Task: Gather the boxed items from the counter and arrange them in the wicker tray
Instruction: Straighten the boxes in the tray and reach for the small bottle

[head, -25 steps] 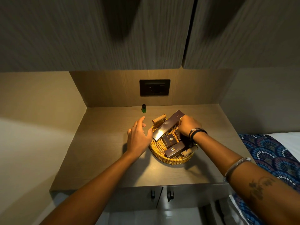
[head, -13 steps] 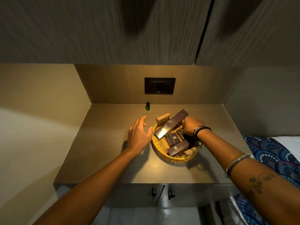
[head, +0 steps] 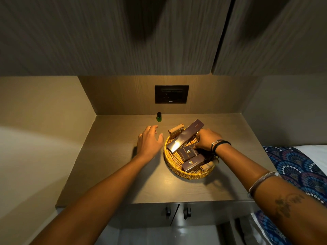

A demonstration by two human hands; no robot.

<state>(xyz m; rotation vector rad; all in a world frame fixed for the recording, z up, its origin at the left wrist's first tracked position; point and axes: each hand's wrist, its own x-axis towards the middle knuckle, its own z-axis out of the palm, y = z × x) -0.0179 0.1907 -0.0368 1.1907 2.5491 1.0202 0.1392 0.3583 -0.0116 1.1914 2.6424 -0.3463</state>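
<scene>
A round wicker tray (head: pixel 178 171) sits on the wooden counter (head: pixel 115 165), right of centre. Inside it, a long dark box (head: pixel 184 137) leans diagonally over the far rim. Two shorter dark boxes lie nearer me, one in the middle (head: pixel 188 152) and one at the front (head: pixel 192 163). My right hand (head: pixel 206 139) reaches into the tray from the right. Its fingers curl down against the long box's edge and its thumb is by the middle box; anything under the palm is hidden. My left hand (head: pixel 150 142) hovers over the counter just left of the tray, fingers spread and holding nothing.
A small green bottle (head: pixel 159 117) stands at the back of the counter near the wall. A black socket panel (head: pixel 171 94) is above it. Overhead cabinets hang low. Wooden handles (head: pixel 176 128) stick out of the tray. A patterned bed cover (head: pixel 300 170) lies to the right.
My right hand slid from the long box's far end down toward the tray's middle. My left hand lifted off the tray's rim and drifted a little left.
</scene>
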